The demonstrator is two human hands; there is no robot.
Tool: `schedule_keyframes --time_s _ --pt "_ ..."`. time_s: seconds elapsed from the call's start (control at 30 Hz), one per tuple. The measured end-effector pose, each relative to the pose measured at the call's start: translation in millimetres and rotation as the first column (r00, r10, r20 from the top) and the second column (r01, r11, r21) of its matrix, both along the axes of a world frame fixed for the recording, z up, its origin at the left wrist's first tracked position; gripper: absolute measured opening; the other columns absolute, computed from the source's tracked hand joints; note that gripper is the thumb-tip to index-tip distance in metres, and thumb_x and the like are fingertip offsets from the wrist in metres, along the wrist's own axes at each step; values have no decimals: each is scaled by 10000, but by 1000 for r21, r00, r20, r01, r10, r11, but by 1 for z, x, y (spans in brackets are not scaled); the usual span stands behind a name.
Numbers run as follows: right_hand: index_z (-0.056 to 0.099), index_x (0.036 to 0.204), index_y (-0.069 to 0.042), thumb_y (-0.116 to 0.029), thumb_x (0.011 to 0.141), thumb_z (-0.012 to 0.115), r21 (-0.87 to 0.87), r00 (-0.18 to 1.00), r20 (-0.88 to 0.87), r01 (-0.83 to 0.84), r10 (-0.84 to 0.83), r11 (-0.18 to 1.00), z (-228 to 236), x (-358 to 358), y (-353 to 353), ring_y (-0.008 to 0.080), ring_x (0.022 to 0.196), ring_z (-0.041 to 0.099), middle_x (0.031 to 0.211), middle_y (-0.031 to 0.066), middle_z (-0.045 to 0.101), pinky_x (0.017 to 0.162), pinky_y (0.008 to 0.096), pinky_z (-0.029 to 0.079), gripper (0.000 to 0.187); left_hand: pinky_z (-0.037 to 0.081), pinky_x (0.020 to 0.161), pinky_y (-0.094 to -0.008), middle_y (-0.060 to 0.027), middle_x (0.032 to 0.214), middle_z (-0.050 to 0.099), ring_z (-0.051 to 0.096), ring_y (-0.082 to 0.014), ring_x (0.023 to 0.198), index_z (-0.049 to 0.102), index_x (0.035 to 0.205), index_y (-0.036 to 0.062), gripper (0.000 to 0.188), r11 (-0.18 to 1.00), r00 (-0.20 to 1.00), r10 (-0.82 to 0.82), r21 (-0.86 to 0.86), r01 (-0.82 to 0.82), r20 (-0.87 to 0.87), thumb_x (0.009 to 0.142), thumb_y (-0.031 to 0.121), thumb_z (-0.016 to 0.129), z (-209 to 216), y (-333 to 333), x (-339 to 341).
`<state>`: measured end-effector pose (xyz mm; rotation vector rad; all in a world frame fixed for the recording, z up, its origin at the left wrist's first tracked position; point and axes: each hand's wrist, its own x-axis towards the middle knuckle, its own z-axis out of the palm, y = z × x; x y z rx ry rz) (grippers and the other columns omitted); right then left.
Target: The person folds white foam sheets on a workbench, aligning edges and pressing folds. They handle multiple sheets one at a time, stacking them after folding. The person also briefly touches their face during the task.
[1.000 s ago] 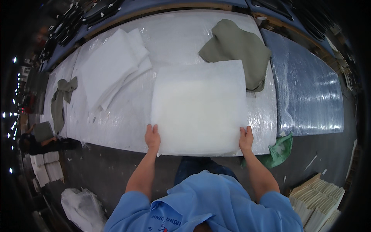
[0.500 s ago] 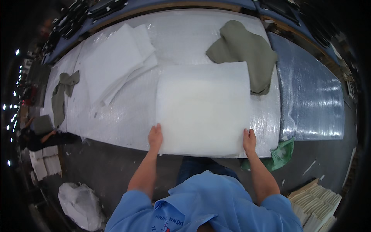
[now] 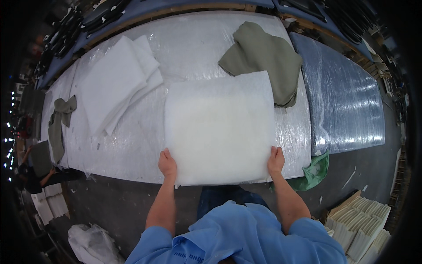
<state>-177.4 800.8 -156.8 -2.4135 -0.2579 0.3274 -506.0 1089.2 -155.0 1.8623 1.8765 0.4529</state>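
In a dim workshop with a dark grey floor (image 3: pixel 132 196), stands facing a broad table (image 3: pixel 193 42) wrapped in glossy clear film. At 11 and 1 o'clock beyond it, dark flat pieces (image 3: pixel 103 17) on blue surfaces. Between 2 and 3 o'clock, a blue film-wrapped panel (image 3: pixel 347 97) beside the table.

Keeps a square white wadding pad (image 3: pixel 220 136) flat at the table's near edge, paler round the margins, creamier in the middle. Has the left hand (image 3: pixel 167 164) against its side near the 8 o'clock corner, the right hand (image 3: pixel 275 163) near the 4 o'clock corner, fingers drawn together rather than spread. Cannot tell whether either hand pinches the pad or only presses its sides.

At 1 o'clock from the pad, a grey-green cloth (image 3: pixel 272 55), partly under the pad's far right corner. At 10 o'clock, overlapping white sheets (image 3: pixel 112 81); at 9, a crumpled grey-green strip (image 3: pixel 59 123). Between 8 and 9, a co-worker (image 3: pixel 37 180) in dark clothing beside a grey-green panel (image 3: pixel 41 158).

Among containers: between 7 and 8 o'clock, a bulging translucent plastic bag (image 3: pixel 92 244), contents impossible to make out; at 4, a limp green sack (image 3: pixel 317 172) by the table edge, inside hidden. Lower at 4, pale layered pieces (image 3: pixel 360 224) stacked against brown board (image 3: pixel 340 202); cannot tell whether boxed.
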Motion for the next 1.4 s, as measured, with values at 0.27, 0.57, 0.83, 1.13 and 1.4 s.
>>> schedule_keyframes --time_s 0.27,0.57,0.83,1.13,1.4 --pt "493 843 -3 -302 1061 560 24 997 -46 59 -57 998 -4 2 0 257 641 451 693 164 521 634 428 428 375 461 734 -566 -285 849 654 612 -515 833 591 877 -14 492 996 1000 27 -81 -26 11 1087 403 435 -15 13 -9" --pt "555 900 -9 -314 1054 573 28 999 -35 -21 22 999 -21 13 -13 240 676 537 728 145 571 654 416 451 343 466 761 -554 -281 876 647 611 -508 871 581 875 -14 507 996 999 18 -83 -15 36 1085 418 420 -11 14 -5" --pt "649 1211 -14 -422 1063 533 144 968 -240 -37 71 989 19 69 45 184 761 577 834 84 652 727 349 492 449 499 774 -422 -130 790 641 625 -254 788 704 1052 -3 571 844 906 229 -536 -2 356 1033 540 527 19 88 -1" --pt "527 846 17 -345 1066 548 127 999 -19 48 -46 991 -5 59 90 237 672 474 725 140 543 669 397 440 424 458 716 -447 -149 747 586 528 -302 698 532 809 -4 481 995 991 8 -102 6 134 1073 398 519 11 96 74" --pt "476 800 7 -277 1060 566 206 991 -7 130 -132 970 -18 69 79 192 662 382 689 100 464 638 376 411 395 449 714 -453 -186 758 581 518 -330 705 524 810 -18 470 997 994 51 -66 -45 96 1094 353 468 2 108 66"
